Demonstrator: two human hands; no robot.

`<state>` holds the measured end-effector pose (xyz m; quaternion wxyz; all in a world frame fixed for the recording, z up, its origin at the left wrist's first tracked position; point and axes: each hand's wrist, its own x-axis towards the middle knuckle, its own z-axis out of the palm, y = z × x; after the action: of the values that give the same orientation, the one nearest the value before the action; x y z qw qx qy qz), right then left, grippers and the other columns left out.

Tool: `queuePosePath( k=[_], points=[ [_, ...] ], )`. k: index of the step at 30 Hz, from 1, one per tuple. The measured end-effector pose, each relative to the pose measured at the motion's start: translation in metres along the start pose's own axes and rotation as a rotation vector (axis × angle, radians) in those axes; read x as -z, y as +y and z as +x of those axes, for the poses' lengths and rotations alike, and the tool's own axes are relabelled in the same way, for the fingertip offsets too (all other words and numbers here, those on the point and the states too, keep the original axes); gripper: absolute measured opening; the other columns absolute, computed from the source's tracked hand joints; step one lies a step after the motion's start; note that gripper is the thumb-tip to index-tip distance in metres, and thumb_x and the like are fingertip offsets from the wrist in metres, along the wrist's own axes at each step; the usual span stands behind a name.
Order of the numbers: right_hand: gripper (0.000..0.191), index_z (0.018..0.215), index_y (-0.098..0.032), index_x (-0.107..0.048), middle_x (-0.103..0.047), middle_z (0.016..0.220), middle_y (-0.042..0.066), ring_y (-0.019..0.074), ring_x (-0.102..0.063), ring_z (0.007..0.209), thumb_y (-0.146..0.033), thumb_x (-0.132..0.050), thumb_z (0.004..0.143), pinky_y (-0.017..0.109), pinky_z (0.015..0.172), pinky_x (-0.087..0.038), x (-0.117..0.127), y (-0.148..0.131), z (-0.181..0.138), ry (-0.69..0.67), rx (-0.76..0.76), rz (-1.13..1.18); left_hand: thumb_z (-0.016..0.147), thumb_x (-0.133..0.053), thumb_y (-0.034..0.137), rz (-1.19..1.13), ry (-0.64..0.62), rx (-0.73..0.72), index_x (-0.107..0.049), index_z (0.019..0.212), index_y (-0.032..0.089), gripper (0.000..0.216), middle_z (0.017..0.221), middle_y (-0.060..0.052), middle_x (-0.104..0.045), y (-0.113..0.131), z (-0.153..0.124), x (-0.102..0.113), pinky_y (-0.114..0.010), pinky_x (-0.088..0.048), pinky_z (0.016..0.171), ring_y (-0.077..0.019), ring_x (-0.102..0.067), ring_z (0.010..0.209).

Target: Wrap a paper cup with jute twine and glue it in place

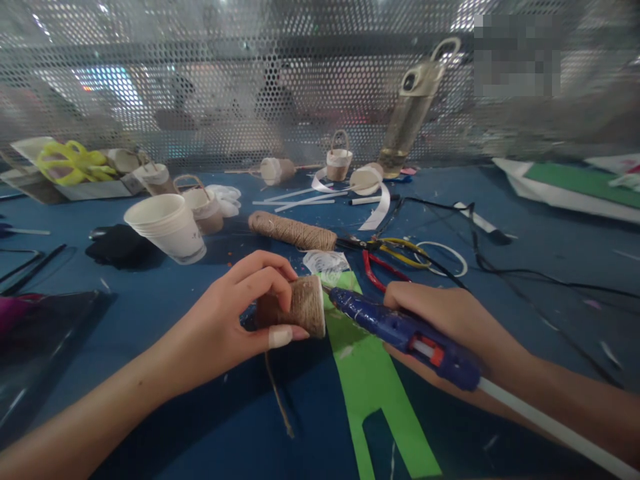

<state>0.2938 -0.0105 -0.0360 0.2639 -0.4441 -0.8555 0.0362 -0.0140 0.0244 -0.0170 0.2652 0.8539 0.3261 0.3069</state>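
My left hand (235, 313) is closed round a small cup wrapped in brown twine (306, 305), held on its side just above the blue table (150, 373). A loose twine end (278, 393) hangs down from it. My right hand (445, 313) grips a blue glue gun (400, 330) whose nozzle points left and touches the cup's rim. A white glue stick (550, 427) juts from the gun's back. A green paper cutout (373, 387) lies beneath the gun.
A twine spool (293, 231), stacked paper cups (167, 227), pliers and scissors (395, 257), black cables (500, 263), small finished baskets (339, 159) and white strips lie further back. A perforated metal screen (250, 80) walls off the far side. Yellow scissors (70, 162) rest far left.
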Motion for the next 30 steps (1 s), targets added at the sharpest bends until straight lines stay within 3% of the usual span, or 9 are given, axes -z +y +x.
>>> queuePosePath(
  k=[9, 14, 25, 30],
  points=[
    [0.012, 0.079, -0.029, -0.044, -0.049, 0.057, -0.009, 0.0155, -0.042, 0.042, -0.025, -0.055, 0.078, 0.027, 0.049, -0.026, -0.006, 0.004, -0.003, -0.031, 0.001, -0.028, 0.096, -0.082, 0.025, 0.153, -0.053, -0.156, -0.055, 0.093, 0.025, 0.028, 0.128, -0.001, -0.059, 0.001, -0.004, 0.003, -0.023, -0.055, 0.077, -0.0149, -0.063, 0.1],
    [0.014, 0.078, -0.029, -0.041, -0.049, 0.056, -0.008, 0.0162, -0.041, 0.045, -0.025, -0.055, 0.078, 0.028, 0.053, -0.025, -0.002, -0.001, -0.002, -0.116, -0.059, -0.019, 0.097, -0.083, 0.028, 0.218, -0.052, -0.232, -0.051, 0.093, 0.025, 0.033, 0.125, -0.002, -0.06, 0.004, -0.002, 0.004, -0.029, -0.053, 0.085, -0.0173, -0.062, 0.103],
    [0.017, 0.081, -0.028, -0.04, -0.05, 0.059, -0.008, 0.017, -0.046, 0.05, -0.02, -0.055, 0.077, 0.028, 0.058, -0.028, 0.005, -0.013, 0.0, -0.234, -0.113, -0.056, 0.092, -0.089, 0.032, 0.154, -0.033, -0.202, -0.052, 0.097, 0.026, 0.038, 0.124, -0.002, -0.061, 0.004, -0.001, 0.004, -0.026, -0.051, 0.08, -0.0169, -0.063, 0.101],
    [0.017, 0.08, -0.028, -0.04, -0.05, 0.06, -0.007, 0.0165, -0.049, 0.052, -0.02, -0.055, 0.078, 0.028, 0.058, -0.028, 0.004, -0.013, 0.0, -0.233, -0.108, -0.069, 0.086, -0.094, 0.037, 0.122, -0.017, -0.152, -0.051, 0.101, 0.026, 0.047, 0.124, 0.0, -0.061, 0.003, -0.002, 0.003, -0.025, -0.05, 0.089, -0.0163, -0.064, 0.106]
  ],
)
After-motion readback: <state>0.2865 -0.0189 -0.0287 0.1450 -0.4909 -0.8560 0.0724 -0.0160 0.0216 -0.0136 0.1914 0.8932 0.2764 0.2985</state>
